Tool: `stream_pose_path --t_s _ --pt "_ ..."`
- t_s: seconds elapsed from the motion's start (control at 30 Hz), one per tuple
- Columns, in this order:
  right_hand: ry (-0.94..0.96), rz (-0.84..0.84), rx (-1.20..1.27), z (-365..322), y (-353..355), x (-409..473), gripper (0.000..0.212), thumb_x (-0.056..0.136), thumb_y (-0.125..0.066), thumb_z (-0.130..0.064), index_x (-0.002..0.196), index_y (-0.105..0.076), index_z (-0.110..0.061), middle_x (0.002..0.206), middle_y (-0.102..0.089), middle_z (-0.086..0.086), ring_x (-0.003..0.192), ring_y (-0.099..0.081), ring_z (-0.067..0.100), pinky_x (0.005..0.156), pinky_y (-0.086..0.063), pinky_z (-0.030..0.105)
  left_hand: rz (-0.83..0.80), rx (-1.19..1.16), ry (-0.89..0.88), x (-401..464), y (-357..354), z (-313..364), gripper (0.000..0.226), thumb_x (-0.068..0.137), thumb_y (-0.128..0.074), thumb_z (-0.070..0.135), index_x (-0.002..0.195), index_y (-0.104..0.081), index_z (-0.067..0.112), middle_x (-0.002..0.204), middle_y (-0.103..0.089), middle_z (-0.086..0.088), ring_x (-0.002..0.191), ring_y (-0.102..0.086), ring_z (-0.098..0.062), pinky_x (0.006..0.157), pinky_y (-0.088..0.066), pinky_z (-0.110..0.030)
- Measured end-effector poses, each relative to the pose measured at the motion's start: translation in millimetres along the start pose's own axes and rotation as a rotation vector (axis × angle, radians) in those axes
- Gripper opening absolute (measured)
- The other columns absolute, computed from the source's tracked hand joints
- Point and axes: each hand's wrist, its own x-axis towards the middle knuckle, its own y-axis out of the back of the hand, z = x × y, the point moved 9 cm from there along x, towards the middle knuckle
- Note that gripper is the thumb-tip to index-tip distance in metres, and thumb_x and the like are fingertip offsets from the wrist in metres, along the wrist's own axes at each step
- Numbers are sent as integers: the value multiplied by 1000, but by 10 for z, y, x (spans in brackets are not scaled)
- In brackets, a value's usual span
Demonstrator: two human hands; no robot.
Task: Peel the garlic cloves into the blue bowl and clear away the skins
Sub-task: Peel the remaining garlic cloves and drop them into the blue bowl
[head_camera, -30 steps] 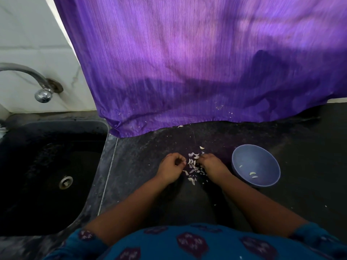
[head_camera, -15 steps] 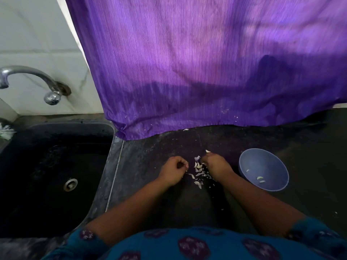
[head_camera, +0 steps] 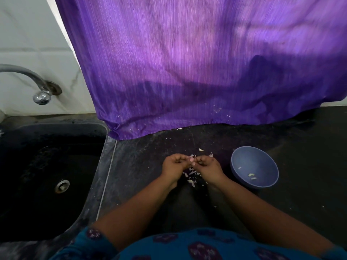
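My left hand (head_camera: pixel 173 165) and my right hand (head_camera: pixel 207 166) meet fingertip to fingertip above the dark counter, both with curled fingers pinching a small garlic clove (head_camera: pixel 191 157) between them. Below and between the hands lies a scatter of pale garlic skins (head_camera: pixel 191 177). One loose clove (head_camera: pixel 201 149) lies just beyond the hands. The blue bowl (head_camera: pixel 242 160) stands to the right of my right hand, with a few peeled cloves (head_camera: pixel 252 176) inside.
A black sink (head_camera: pixel 47 166) with a drain fills the left side, under a metal tap (head_camera: pixel 40 93). A purple curtain (head_camera: pixel 187 72) hangs down to the back of the dark counter (head_camera: pixel 300 166).
My hands were apart on either side of the skins; now they have come together and lifted slightly, pinching a clove. The view has shifted a little to the right.
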Motion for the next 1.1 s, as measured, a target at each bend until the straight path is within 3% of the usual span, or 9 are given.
stream_pose_path --t_s 0.1,0.23,0.43,0.53,0.6,0.7,0.83,0.97,1.1 --pt "-194 -210 363 52 -102 -94 13 93 -58 -6 101 -68 -4 93 -69 10 85 -61 15 78 -50 25 -75 -33 15 -33 -24 33 8 79 -73 0 87 -70 -1 75 -71 -4 71 -66 -10 70 -54 -18" --pt "-310 -327 490 4 -63 -167 19 97 -48 -1 96 -66 -1 81 -69 6 72 -63 8 68 -53 17 -156 -17 10 -58 -93 54 13 81 -70 -4 93 -69 -5 78 -72 -6 71 -69 -10 70 -56 -19" --pt "-207 -81 -15 64 308 47 4 90 -62 -4 87 -64 -5 85 -72 14 82 -71 22 81 -58 33 -30 238 45 41 66 -88 15 81 -70 -5 82 -67 9 78 -68 -7 75 -65 -16 74 -56 -25" --pt "-130 -63 -140 -6 382 98 9 85 -67 -2 89 -64 -9 78 -72 11 68 -67 16 65 -55 27 12 391 66 139 173 -136 22 76 -76 -4 80 -66 15 75 -67 -3 75 -65 -17 74 -55 -28" --pt "-126 -91 -168 14 356 137 21 87 -65 -5 102 -62 -19 81 -71 7 66 -63 11 64 -51 23 20 455 79 158 194 -118 29 73 -78 -2 90 -63 16 80 -66 0 79 -64 -17 77 -55 -30" --pt "-116 -71 -251 68 366 229 18 93 -59 -13 105 -67 -24 96 -69 2 86 -64 14 78 -52 28 77 568 37 195 251 -83 50 75 -79 12 113 -51 29 95 -63 1 88 -64 -16 82 -55 -33" --pt "-94 -13 -203 63 398 267 12 88 -67 -12 86 -69 -24 87 -73 3 90 -68 23 83 -56 40 123 625 -82 205 254 -35 29 79 -76 18 103 -62 24 94 -65 2 83 -64 -14 81 -55 -32" --pt "-47 38 -147 38 391 254 13 80 -77 -12 79 -73 -24 84 -73 -1 85 -68 16 82 -54 31 11 615 -126 159 74 -32 18 82 -75 19 95 -65 25 89 -67 6 78 -63 -13 75 -53 -29" --pt "6 130 -289 10 452 299 7 82 -74 -13 81 -72 -19 80 -72 -3 79 -67 12 79 -52 26 37 560 -76 185 79 -63 13 84 -73 21 93 -64 23 82 -64 10 74 -59 -8 73 -50 -25"
